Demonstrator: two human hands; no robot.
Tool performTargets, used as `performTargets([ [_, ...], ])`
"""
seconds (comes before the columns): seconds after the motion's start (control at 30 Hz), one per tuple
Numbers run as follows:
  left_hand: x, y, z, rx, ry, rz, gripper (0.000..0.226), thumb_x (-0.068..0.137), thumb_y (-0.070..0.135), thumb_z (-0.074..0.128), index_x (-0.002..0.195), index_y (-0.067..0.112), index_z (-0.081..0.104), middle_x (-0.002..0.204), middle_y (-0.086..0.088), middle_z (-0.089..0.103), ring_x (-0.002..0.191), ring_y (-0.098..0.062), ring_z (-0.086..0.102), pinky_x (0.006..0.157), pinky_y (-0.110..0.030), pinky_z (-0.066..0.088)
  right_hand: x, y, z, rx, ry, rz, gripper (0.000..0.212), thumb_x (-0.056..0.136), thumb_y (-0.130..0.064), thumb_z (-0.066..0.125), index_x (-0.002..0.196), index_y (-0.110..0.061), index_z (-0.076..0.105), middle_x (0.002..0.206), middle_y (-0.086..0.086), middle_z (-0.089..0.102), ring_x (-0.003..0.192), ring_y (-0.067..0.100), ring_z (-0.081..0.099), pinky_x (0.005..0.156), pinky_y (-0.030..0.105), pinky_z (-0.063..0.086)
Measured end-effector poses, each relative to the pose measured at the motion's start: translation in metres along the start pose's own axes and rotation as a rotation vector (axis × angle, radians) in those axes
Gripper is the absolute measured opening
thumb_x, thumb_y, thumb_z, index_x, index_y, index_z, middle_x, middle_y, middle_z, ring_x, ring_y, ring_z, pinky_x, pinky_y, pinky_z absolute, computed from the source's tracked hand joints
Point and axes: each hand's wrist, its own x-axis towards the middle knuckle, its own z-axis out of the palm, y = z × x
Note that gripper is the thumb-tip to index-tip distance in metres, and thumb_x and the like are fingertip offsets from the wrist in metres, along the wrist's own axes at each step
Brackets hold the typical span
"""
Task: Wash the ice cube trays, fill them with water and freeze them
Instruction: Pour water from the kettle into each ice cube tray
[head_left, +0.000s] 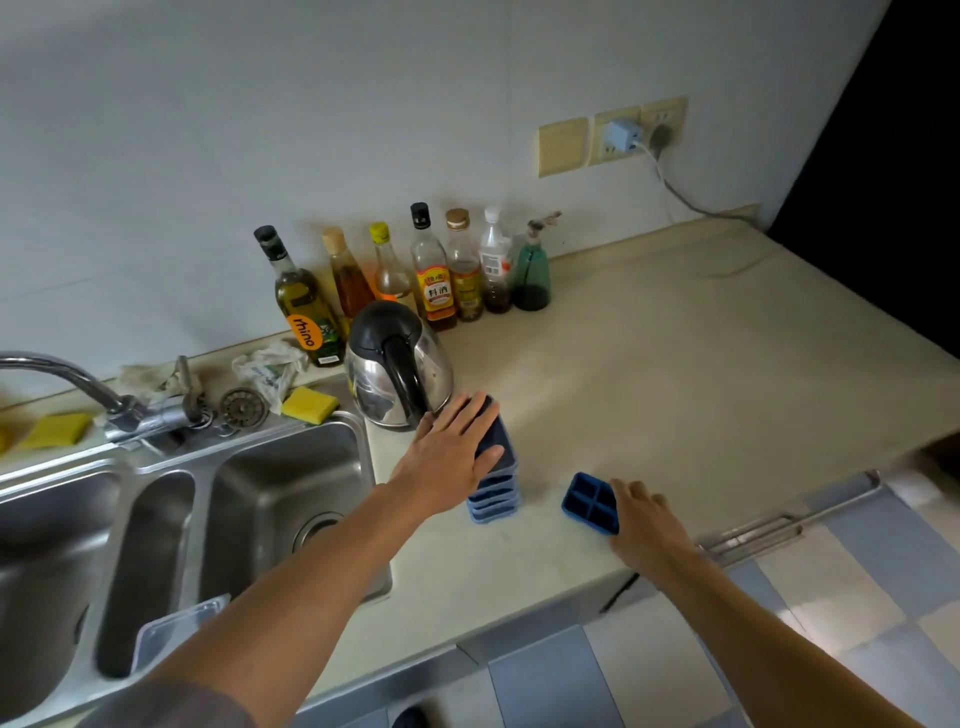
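Right of the steel sink (291, 467) and just before the kettle (397, 364), the left hand (452, 452) lies flat, fingers straight, atop the stack of blue ice cube trays (496, 499) on the desk (675, 364). Nearby to the right, the right hand (647, 525) curls its fingers around the edge of a single ice cube tray (587, 501), gripping it.

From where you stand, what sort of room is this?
Most likely a home kitchen: a steel double sink with a tap, an electric kettle on the counter, and oil and sauce bottles lined against the wall.
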Motion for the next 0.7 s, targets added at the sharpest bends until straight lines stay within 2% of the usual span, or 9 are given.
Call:
performTargets([
  [0.1, 0.002, 0.000, -0.004, -0.132, 0.036, -0.007, 0.063, 0.103, 0.052, 0.039, 0.158, 0.025, 0.024, 0.167, 0.007, 0.016, 0.155, -0.013, 0.004, 0.125, -0.052, 0.013, -0.008, -0.016, 0.004, 0.012, -0.065, -0.062, 0.060, 0.091, -0.025, 0.067, 0.139, -0.013, 0.035, 0.132, 0.010, 0.047, 0.119, 0.031, 0.051, 0.092, 0.038, 0.051],
  [0.2, -0.009, 0.002, -0.006, -0.406, 0.255, -0.058, 0.052, 0.100, 0.044, 0.053, 0.146, 0.020, 0.049, 0.157, 0.004, 0.041, 0.148, -0.014, 0.028, 0.122, -0.038, 0.026, -0.022, -0.034, 0.012, 0.010, -0.123, -0.151, 0.056, 0.085, -0.030, 0.069, 0.130, -0.014, 0.040, 0.123, 0.009, 0.050, 0.111, 0.029, 0.054, 0.083, 0.034, 0.047],
  [0.3, -0.038, -0.001, 0.001, -0.524, 0.463, -0.169, 0.034, 0.100, 0.042, 0.051, 0.125, 0.022, 0.063, 0.132, 0.006, 0.061, 0.122, -0.008, 0.054, 0.103, -0.026, 0.045, -0.034, -0.057, 0.022, 0.001, -0.157, -0.263, 0.056, 0.084, -0.035, 0.070, 0.130, -0.016, 0.043, 0.121, 0.007, 0.052, 0.108, 0.027, 0.055, 0.084, 0.035, 0.049],
  [0.37, -0.063, -0.010, 0.009, -0.537, 0.497, -0.266, 0.018, 0.101, 0.039, 0.051, 0.110, 0.029, 0.063, 0.114, 0.013, 0.062, 0.102, 0.000, 0.057, 0.086, -0.020, 0.049, -0.038, -0.075, 0.027, -0.002, -0.179, -0.329, 0.058, 0.083, -0.038, 0.069, 0.131, -0.017, 0.043, 0.121, 0.006, 0.053, 0.108, 0.025, 0.055, 0.088, 0.037, 0.051],
  [0.43, -0.086, -0.027, 0.017, -0.571, 0.375, -0.417, 0.006, 0.099, 0.034, 0.056, 0.099, 0.031, 0.061, 0.101, 0.012, 0.063, 0.087, 0.001, 0.060, 0.073, -0.018, 0.047, -0.040, -0.096, 0.032, -0.002, -0.191, -0.382, 0.057, 0.081, -0.040, 0.068, 0.129, -0.019, 0.044, 0.119, 0.003, 0.054, 0.105, 0.024, 0.055, 0.085, 0.036, 0.051],
  [0.53, -0.114, -0.059, 0.028, -0.615, -0.034, -0.613, 0.019, 0.099, 0.037, 0.059, 0.102, 0.020, 0.068, 0.096, 0.004, 0.072, 0.083, -0.009, 0.067, 0.076, -0.026, 0.052, -0.039, -0.134, 0.040, 0.013, -0.201, -0.444, 0.056, 0.079, -0.042, 0.069, 0.126, -0.023, 0.046, 0.117, 0.000, 0.055, 0.103, 0.021, 0.054, 0.082, 0.034, 0.049],
  [0.57, -0.121, -0.070, 0.030, -0.671, -0.122, -0.658, 0.023, 0.099, 0.037, 0.060, 0.103, 0.016, 0.069, 0.093, 0.002, 0.073, 0.079, -0.011, 0.068, 0.077, -0.028, 0.055, -0.038, -0.148, 0.043, 0.014, -0.204, -0.461, 0.055, 0.079, -0.042, 0.070, 0.125, -0.024, 0.046, 0.118, -0.001, 0.055, 0.103, 0.021, 0.053, 0.082, 0.035, 0.048],
  [0.7, -0.144, -0.115, 0.030, -0.959, -0.238, -0.761, 0.020, 0.100, 0.032, 0.059, 0.097, 0.016, 0.071, 0.080, -0.003, 0.077, 0.065, -0.012, 0.072, 0.059, -0.025, 0.059, -0.027, -0.207, 0.054, 0.031, -0.155, -0.496, 0.054, 0.081, -0.042, 0.072, 0.126, -0.024, 0.048, 0.122, -0.001, 0.058, 0.104, 0.021, 0.055, 0.080, 0.035, 0.048],
])
